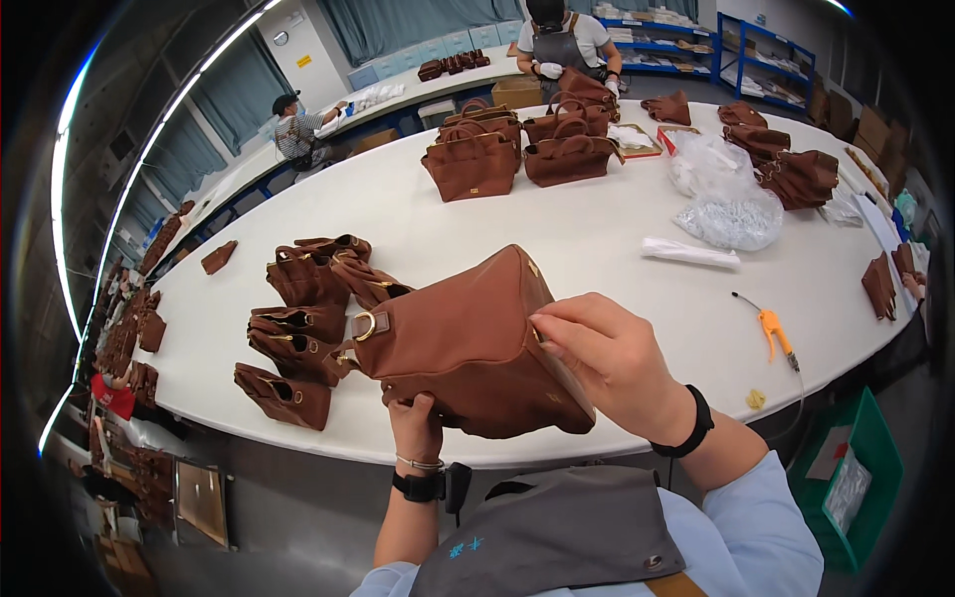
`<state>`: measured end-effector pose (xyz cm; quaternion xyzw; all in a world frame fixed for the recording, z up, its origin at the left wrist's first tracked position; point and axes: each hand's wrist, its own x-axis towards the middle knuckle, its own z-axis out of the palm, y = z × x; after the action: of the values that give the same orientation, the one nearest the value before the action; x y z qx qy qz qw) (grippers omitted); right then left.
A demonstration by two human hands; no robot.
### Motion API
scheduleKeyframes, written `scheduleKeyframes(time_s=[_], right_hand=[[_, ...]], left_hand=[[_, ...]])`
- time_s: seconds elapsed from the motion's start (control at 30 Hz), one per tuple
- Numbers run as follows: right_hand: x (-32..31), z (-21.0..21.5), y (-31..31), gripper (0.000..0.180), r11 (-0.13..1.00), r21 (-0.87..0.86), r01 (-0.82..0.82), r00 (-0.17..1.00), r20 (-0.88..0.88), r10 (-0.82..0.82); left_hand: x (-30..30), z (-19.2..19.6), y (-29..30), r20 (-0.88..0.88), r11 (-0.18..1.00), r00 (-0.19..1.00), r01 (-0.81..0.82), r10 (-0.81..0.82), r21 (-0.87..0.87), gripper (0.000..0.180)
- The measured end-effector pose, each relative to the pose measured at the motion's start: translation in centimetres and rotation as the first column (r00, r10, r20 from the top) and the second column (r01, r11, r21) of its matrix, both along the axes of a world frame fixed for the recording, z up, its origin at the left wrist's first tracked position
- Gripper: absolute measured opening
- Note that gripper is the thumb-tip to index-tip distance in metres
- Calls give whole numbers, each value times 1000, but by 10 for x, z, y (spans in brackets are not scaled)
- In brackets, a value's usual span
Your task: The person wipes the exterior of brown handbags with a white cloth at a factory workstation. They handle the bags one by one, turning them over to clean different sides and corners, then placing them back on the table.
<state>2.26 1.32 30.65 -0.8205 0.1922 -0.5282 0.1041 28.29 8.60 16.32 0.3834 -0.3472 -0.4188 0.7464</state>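
A brown leather handbag [453, 343] is tipped on its side above the table's near edge, its base turned to the right. My left hand [416, 428] is closed around its lower left side from below; part of the fingers is hidden by the bag. A gold ring on a tab shows near the bag's top end, and small gold fittings show on its base. At an edge of that base, my right hand [619, 353] pinches with thumb and forefinger. What lies between those fingertips is too small to make out.
Several brown handbags [288, 393] stand left on the white table [597, 239]; more handbags [473, 164] stand at the far side. To the right lie plastic bags [731, 214], a white roll [689, 253] and an orange air gun [776, 333]. A green bin [875, 448] sits below. A co-worker [567, 50] stands opposite.
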Motion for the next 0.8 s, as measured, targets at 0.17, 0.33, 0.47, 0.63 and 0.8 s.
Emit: scheduleKeyframes(time_s=[0.17, 0.33, 0.47, 0.63, 0.8], right_hand=[[-4, -2, 3, 24, 988, -137, 76, 995, -57, -84], [-3, -1, 8, 25, 934, -337, 115, 986, -79, -150], [-9, 5, -6, 24, 876, -452, 169, 982, 4, -188], [-28, 7, -27, 21, 932, -217, 290, 952, 169, -257], [-17, -8, -23, 20, 987, -101, 125, 990, 82, -117]], left_hand=[[9, -10, 3, 41, 1000, 999, -20, 20, 22, 59], [8, -9, 4, 21, 998, 998, 57, -58, 27, 62], [-2, -2, 0, -25, 995, 995, 94, -94, 36, 66], [-6, -4, 3, -109, 987, 982, 158, -156, 18, 72], [-9, -8, 3, -165, 981, 969, 190, -183, 25, 77]])
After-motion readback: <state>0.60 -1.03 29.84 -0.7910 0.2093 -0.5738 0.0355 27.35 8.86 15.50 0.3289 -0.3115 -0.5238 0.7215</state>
